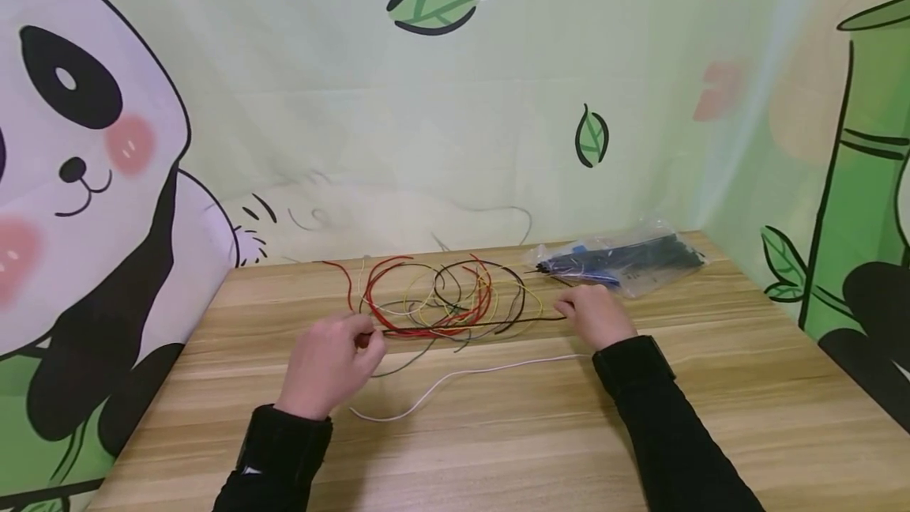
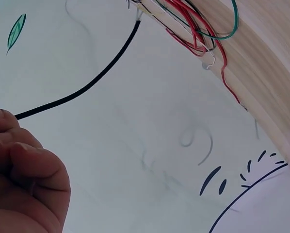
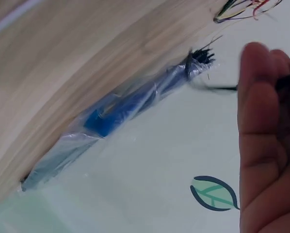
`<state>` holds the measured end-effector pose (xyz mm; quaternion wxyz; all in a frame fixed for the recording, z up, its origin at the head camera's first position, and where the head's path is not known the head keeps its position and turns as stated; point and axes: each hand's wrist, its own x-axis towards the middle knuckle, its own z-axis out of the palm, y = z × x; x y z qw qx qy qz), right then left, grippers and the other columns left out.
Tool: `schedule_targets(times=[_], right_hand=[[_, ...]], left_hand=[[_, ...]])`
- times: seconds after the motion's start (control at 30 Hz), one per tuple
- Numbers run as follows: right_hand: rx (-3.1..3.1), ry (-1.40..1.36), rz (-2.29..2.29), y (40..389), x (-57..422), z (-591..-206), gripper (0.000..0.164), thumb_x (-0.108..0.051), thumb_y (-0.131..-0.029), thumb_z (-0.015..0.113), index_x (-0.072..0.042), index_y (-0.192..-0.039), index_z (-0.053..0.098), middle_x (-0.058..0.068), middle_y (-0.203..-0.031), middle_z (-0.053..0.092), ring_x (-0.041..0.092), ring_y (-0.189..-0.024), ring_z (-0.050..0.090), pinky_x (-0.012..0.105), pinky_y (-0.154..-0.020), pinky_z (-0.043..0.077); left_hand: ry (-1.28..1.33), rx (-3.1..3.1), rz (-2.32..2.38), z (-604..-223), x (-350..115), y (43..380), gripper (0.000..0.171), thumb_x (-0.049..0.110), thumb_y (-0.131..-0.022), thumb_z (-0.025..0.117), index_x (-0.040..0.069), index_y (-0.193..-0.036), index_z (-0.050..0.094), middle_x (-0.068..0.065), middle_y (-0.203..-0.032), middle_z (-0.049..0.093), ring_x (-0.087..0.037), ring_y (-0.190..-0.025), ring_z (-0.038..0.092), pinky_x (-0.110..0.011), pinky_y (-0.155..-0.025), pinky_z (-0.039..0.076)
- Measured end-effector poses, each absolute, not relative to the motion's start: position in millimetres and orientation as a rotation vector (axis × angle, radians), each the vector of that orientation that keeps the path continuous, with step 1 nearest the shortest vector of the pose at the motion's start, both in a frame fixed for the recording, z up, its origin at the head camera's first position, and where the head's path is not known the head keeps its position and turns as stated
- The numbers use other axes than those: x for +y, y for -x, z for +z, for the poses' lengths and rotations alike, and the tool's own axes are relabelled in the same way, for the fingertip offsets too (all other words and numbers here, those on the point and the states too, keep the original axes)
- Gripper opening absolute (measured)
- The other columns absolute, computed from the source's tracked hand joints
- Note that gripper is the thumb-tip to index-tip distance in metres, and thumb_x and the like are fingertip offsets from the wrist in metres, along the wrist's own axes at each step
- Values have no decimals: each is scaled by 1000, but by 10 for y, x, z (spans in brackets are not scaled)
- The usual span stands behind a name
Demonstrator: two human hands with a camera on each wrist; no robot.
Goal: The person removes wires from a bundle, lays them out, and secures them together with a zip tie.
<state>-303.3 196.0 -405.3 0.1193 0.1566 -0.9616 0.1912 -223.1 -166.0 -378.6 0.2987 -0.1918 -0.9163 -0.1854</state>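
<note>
A black wire point(image 1: 469, 325) runs nearly straight between the two hands, just above the table in the head view. My left hand point(image 1: 330, 363) pinches it at one end between thumb and fingers; in the left wrist view the black wire point(image 2: 82, 90) curves up from those fingers. My right hand point(image 1: 599, 316) pinches the other end, and a dark tip point(image 3: 227, 88) pokes out past the fingertips in the right wrist view. Behind the wire lies a tangle of loose red, yellow, black, white and green wires point(image 1: 490, 299). A single white wire point(image 1: 455, 374) lies curved in front.
At the back right of the wooden table point(image 1: 483, 457) lies a clear plastic bag point(image 1: 640, 279) holding a bundle of black strands and something blue. A printed fabric backdrop point(image 1: 455, 141) with a panda and leaves rises behind the table and at its sides.
</note>
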Motion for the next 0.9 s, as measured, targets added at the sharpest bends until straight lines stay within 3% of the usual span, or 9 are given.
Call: schedule_targets(times=[0.1, 0.13, 0.23, 0.33, 0.6, 0.9], right_hand=[[-2837, -498, 581, 3041, 1979, -4032, 34, -24, -97, 58, -9, -67, 63, -1, -57, 40, 16, -54, 37, 34, -60, 31], [-2836, -523, 590, 3044, 1981, -4024, 34, -27, -97, 57, -11, -69, 65, -2, -59, 39, 16, -55, 38, 33, -61, 32], [-2840, -616, 612, 3050, 1988, -4003, 35, -34, -98, 54, -11, -77, 71, -1, -67, 41, 20, -64, 43, 35, -64, 35], [-2829, -706, 640, 3052, 2008, -3994, 25, -32, -98, 54, -15, -92, 72, 0, -83, 47, 20, -77, 45, 36, -69, 35], [-2745, -840, 754, 3043, 2075, -3949, 13, -19, -97, 57, -17, -88, 67, 2, -96, 49, 17, -83, 46, 36, -73, 37], [-2772, -824, 725, 3049, 2109, -3903, 10, -14, -95, 61, -14, -91, 70, -2, -82, 58, 15, -73, 50, 34, -66, 40]], left_hand=[[498, -2416, -497, -3776, -1693, 2239, 17, 10, -80, 56, 17, -64, 60, 7, -61, 51, -8, -52, 40, -25, -48, 33], [485, -2415, -500, -3775, -1707, 2242, 18, 10, -80, 56, 17, -64, 59, 7, -61, 49, -9, -52, 40, -25, -48, 33], [435, -2409, -506, -3772, -1754, 2252, 20, 10, -80, 56, 17, -62, 56, 6, -59, 46, -11, -52, 39, -26, -48, 32], [382, -2398, -502, -3771, -1794, 2254, 20, 10, -80, 57, 15, -61, 57, 5, -58, 47, -12, -51, 40, -27, -48, 32], [300, -2412, -469, -3771, -1827, 2252, 18, 12, -80, 58, 11, -63, 62, 3, -58, 51, -13, -51, 43, -28, -47, 32], [229, -2417, -473, -3755, -1834, 2244, 19, 17, -86, 59, 4, -78, 71, -5, -66, 62, -15, -49, 42, -29, -44, 31]])
